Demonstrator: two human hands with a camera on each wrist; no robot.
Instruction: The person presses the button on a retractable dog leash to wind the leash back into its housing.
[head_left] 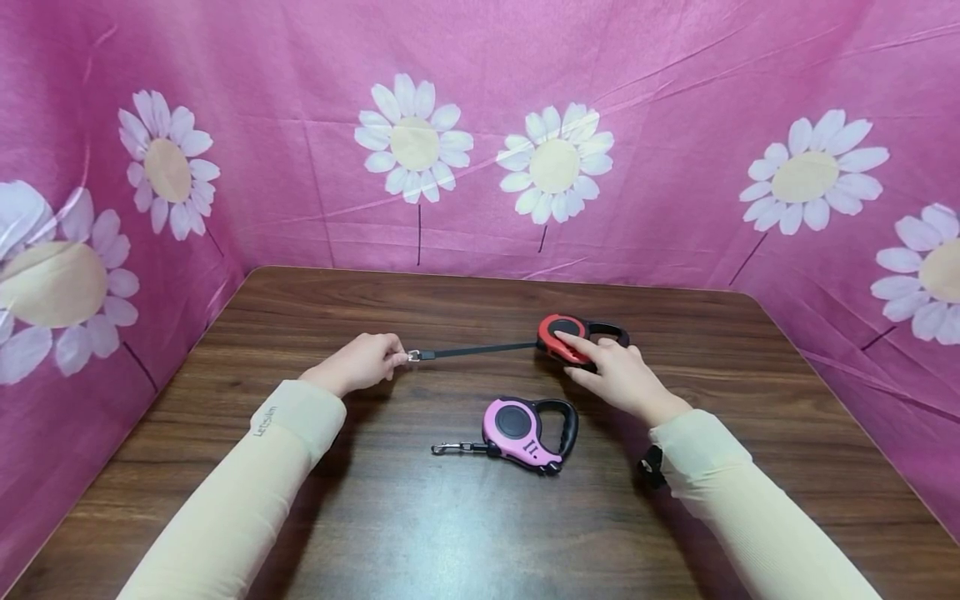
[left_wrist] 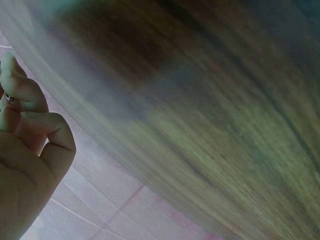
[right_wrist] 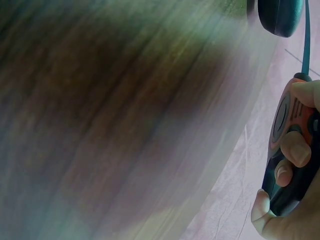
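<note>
A red and black retractable dog leash (head_left: 552, 332) lies toward the back of the table, its black strap (head_left: 480, 349) drawn out to the left. At the strap's end, my left hand (head_left: 365, 360) pinches the metal clip (head_left: 413, 356); in the left wrist view the fingers (left_wrist: 30, 95) are bent around a small metal bit. My right hand (head_left: 618, 371) grips the red leash, and the right wrist view shows fingers (right_wrist: 296, 150) curled round its handle. Nearer me rests a pink and black retractable leash (head_left: 513, 422), with its metal clip (head_left: 450, 448) pointing left.
Both leashes are over a dark brown wooden table (head_left: 420, 533). A pink cloth with white daisies (head_left: 480, 50) hangs behind it and along both sides. On the right wrist is a black band (head_left: 651, 467).
</note>
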